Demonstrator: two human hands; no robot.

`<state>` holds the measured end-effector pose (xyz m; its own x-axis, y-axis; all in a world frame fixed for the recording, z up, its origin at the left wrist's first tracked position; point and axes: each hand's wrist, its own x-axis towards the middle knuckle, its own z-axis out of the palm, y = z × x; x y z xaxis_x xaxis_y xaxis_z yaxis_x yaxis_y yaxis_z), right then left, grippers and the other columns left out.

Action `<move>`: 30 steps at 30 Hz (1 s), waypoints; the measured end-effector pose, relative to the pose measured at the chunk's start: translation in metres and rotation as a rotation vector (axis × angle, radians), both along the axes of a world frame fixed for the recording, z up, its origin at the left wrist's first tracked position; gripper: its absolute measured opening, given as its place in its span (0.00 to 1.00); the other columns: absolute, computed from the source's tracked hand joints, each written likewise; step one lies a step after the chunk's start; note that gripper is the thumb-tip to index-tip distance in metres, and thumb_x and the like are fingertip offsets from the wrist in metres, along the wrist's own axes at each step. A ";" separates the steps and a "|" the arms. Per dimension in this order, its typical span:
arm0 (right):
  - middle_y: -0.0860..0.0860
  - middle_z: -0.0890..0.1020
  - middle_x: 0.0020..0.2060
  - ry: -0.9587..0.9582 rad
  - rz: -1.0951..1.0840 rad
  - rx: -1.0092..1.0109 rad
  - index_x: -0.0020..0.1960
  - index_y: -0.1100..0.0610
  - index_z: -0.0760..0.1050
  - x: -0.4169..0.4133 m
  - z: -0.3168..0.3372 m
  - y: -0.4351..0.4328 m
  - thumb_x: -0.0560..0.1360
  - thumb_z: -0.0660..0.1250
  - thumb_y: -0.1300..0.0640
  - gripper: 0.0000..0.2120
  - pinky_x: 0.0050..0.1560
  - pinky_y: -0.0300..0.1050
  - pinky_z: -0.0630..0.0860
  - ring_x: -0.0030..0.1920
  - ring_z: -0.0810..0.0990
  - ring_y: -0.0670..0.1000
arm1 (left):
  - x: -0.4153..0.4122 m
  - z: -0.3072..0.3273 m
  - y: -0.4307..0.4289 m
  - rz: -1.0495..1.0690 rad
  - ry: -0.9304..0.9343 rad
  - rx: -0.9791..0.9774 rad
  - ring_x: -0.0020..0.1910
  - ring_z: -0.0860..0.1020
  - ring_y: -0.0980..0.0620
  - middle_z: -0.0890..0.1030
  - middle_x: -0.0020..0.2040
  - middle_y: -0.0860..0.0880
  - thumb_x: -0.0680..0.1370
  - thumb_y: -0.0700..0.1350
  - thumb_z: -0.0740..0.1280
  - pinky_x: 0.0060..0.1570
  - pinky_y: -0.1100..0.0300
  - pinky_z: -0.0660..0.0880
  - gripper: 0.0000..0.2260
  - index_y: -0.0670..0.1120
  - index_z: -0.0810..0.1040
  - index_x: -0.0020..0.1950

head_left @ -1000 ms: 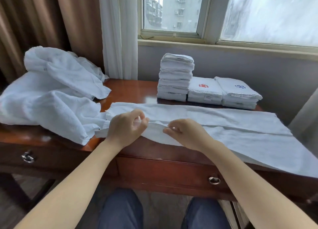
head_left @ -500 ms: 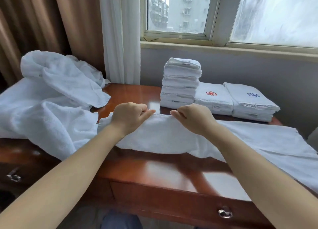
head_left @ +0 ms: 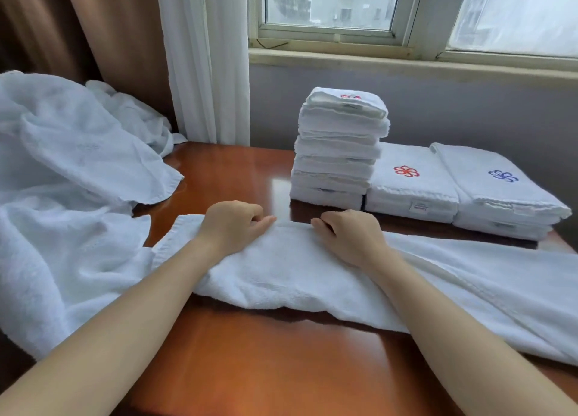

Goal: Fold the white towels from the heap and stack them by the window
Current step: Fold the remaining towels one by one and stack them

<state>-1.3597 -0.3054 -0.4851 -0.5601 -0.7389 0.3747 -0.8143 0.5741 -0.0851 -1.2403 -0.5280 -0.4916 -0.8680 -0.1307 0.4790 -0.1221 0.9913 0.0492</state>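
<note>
A long white towel [head_left: 312, 278] lies folded lengthwise across the wooden table [head_left: 250, 353]. My left hand [head_left: 233, 224] and my right hand [head_left: 347, 234] sit side by side on its far edge, fingers curled, pinching the cloth. The heap of unfolded white towels [head_left: 62, 196] fills the left side. By the window stand a tall stack of folded towels [head_left: 339, 146], a low stack with a red emblem [head_left: 409, 181] and another with a blue emblem [head_left: 500, 187].
A white sheer curtain [head_left: 206, 55] and a brown curtain [head_left: 119, 40] hang at the back left. The window sill [head_left: 406, 58] runs above the stacks. The towel's right end trails off toward the table's right edge.
Both hands carried the towel's near edge away from me and laid it on the far edge, folding the towel lengthwise. The camera moved closer to the table.
</note>
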 end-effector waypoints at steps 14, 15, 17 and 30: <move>0.48 0.78 0.59 -0.211 -0.054 -0.044 0.69 0.50 0.71 0.031 0.015 0.062 0.81 0.59 0.55 0.17 0.52 0.45 0.67 0.61 0.74 0.52 | -0.010 0.036 0.068 0.096 -0.326 0.054 0.45 0.77 0.50 0.78 0.48 0.54 0.82 0.60 0.55 0.41 0.55 0.71 0.15 0.53 0.75 0.51; 0.48 0.78 0.60 -0.203 -0.078 -0.075 0.70 0.50 0.70 0.034 0.017 0.076 0.80 0.60 0.55 0.19 0.55 0.45 0.69 0.62 0.74 0.51 | -0.011 0.036 0.084 0.055 -0.327 0.080 0.48 0.77 0.50 0.79 0.52 0.54 0.82 0.59 0.56 0.45 0.54 0.72 0.14 0.54 0.76 0.54; 0.48 0.79 0.59 -0.184 -0.142 -0.118 0.70 0.51 0.71 0.039 0.020 0.107 0.78 0.63 0.57 0.21 0.57 0.46 0.70 0.61 0.74 0.52 | -0.015 0.035 0.116 -0.039 -0.311 0.102 0.55 0.77 0.50 0.78 0.57 0.53 0.81 0.57 0.58 0.52 0.53 0.72 0.13 0.54 0.76 0.60; 0.48 0.80 0.55 -0.122 -0.495 -0.208 0.61 0.51 0.78 0.077 0.006 0.277 0.68 0.66 0.60 0.21 0.56 0.49 0.73 0.57 0.76 0.54 | -0.059 0.018 0.286 -0.424 -0.157 0.084 0.60 0.77 0.47 0.78 0.63 0.53 0.79 0.48 0.63 0.53 0.54 0.73 0.15 0.55 0.76 0.66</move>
<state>-1.2831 -0.0281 -0.4791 -0.8701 -0.2936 0.3958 -0.4289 0.8468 -0.3146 -1.2994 -0.2421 -0.4740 -0.9145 0.2191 0.3402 0.2810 0.9488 0.1445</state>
